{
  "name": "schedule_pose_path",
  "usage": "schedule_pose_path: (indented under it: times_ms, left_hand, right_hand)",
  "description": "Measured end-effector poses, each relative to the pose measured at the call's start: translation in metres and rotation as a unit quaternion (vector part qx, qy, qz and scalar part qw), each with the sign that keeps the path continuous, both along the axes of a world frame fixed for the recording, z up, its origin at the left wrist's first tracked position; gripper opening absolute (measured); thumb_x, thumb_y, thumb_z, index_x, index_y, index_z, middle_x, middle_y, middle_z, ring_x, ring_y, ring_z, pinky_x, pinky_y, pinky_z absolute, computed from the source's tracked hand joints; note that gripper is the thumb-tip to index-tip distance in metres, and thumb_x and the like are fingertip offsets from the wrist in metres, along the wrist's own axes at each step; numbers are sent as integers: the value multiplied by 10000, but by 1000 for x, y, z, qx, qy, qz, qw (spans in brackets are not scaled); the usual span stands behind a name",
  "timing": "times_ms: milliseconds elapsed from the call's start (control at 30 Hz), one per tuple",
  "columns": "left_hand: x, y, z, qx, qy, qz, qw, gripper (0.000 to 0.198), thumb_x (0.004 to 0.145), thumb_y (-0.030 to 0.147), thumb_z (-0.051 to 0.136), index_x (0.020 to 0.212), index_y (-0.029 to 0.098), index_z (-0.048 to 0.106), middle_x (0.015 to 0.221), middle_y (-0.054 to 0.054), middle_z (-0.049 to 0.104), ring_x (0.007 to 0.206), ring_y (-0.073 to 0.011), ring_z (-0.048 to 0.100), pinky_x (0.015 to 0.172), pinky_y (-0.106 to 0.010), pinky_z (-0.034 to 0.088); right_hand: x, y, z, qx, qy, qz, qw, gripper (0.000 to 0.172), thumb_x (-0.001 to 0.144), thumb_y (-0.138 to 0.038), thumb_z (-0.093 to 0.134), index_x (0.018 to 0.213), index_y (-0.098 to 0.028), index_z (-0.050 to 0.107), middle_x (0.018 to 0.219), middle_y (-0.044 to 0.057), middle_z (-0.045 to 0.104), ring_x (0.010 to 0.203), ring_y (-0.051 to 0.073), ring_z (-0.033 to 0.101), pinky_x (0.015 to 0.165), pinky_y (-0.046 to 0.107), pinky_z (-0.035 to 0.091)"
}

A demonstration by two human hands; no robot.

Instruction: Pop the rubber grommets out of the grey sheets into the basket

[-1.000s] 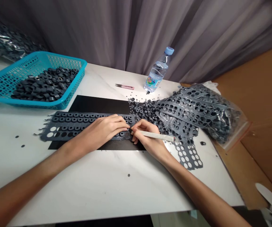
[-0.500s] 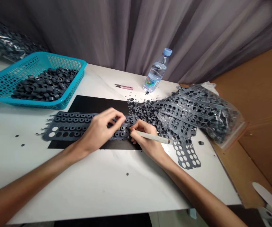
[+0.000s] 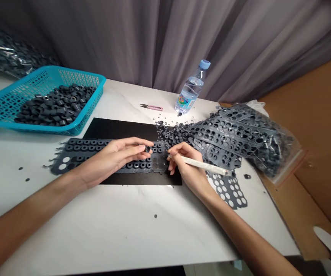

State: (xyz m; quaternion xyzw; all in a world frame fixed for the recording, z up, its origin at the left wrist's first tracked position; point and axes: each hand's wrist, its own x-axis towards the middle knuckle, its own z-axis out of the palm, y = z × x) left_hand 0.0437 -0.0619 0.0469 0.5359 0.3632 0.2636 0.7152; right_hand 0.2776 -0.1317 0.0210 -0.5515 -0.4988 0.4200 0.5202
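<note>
Head view: one moment over a white tabletop (image 3: 130, 237), both bare hands at a rubber strip.
Ring: small dark grey rubber ring (image 3: 147, 148), now pinched between thumb and fingertips of the left hand (image 3: 116, 157), lifted just above the strip; half a second ago the same fingers were curled down onto the strip.
Strip: long dark grey rubber sheet studded with rows of rings (image 3: 96, 153), lying on a black rectangular mat (image 3: 119, 128); right end shows emptied holes near (image 3: 159, 163), left end a few white gaps.
Left hand: closed on the ring, palm turned inward, forearm resting across the table.
Right hand: right hand (image 3: 186, 168) gripping a thin white stick-like tool (image 3: 202, 165), tip drawn back slightly from the strip edge compared with a second ago, when it pressed at the sheet.
Meaning, as a judgement: one ring freed from the sheet and in the fingers, many rows yet unpicked.
Nearby right: heap of loose rings and used perforated sheets (image 3: 225, 134), partly in a clear plastic bag (image 3: 280, 153).
Farther left: turquoise plastic basket (image 3: 7, 99) filled with loose rings.
Back edge: clear water bottle with blue cap (image 3: 192, 88), small pink-handled snips (image 3: 152, 107), grey curtain (image 3: 153, 38) behind.
</note>
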Motion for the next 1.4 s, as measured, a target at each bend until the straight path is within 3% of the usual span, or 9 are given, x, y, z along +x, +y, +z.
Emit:
schedule_pose_path:
  times_ms: [233, 467, 667, 1067, 1400]
  left_hand:
    - [4, -5, -4, -47, -6, -46, 998, 325, 978, 409, 723, 1244, 228, 770, 1248, -93, 784, 1232, -246, 709, 1131, -334, 519]
    - [4, -6, -3, -55, -16, -49, 997, 353, 965, 394, 731, 1261, 203, 762, 1276, -124, 773, 1293, -300, 682, 1184, -427, 489]
    - [5, -6, -1, -77, -30, -52, 995, 356, 967, 405, 738, 1256, 200, 770, 1278, -123, 773, 1304, -288, 675, 1180, -389, 501]
    - [3, -8, -1, -128, -65, -40, 989, 257, 975, 313, 731, 1184, 179, 799, 1345, -120, 741, 1355, -283, 637, 1191, -363, 502]
    - [5, -11, 6, -101, -46, -54, 992, 290, 974, 310, 725, 1240, 209, 780, 1299, -105, 766, 1340, -282, 649, 1188, -390, 500]
  right_hand:
    - [2, -3, 5, 3, -64, 24, 998, 87, 970, -283, 615, 935, -203, 612, 636, -38, 629, 510, 123, 616, 505, 225, 520]
    - [0, -3, 7, -9, -92, 41, 995, 79, 970, -268, 609, 912, -213, 607, 668, -33, 645, 518, 119, 629, 512, 218, 524]
    - [-7, -5, 6, -28, -80, 74, 994, 104, 984, -310, 614, 952, -212, 597, 700, -29, 657, 531, 119, 642, 504, 212, 530]
    - [-6, -4, 2, -37, -65, 68, 995, 118, 965, -319, 626, 927, -212, 595, 719, -26, 652, 532, 118, 631, 502, 217, 545]
    - [-7, -4, 1, -38, -82, 72, 993, 96, 976, -293, 608, 923, -214, 595, 674, -36, 647, 519, 113, 625, 488, 201, 512]
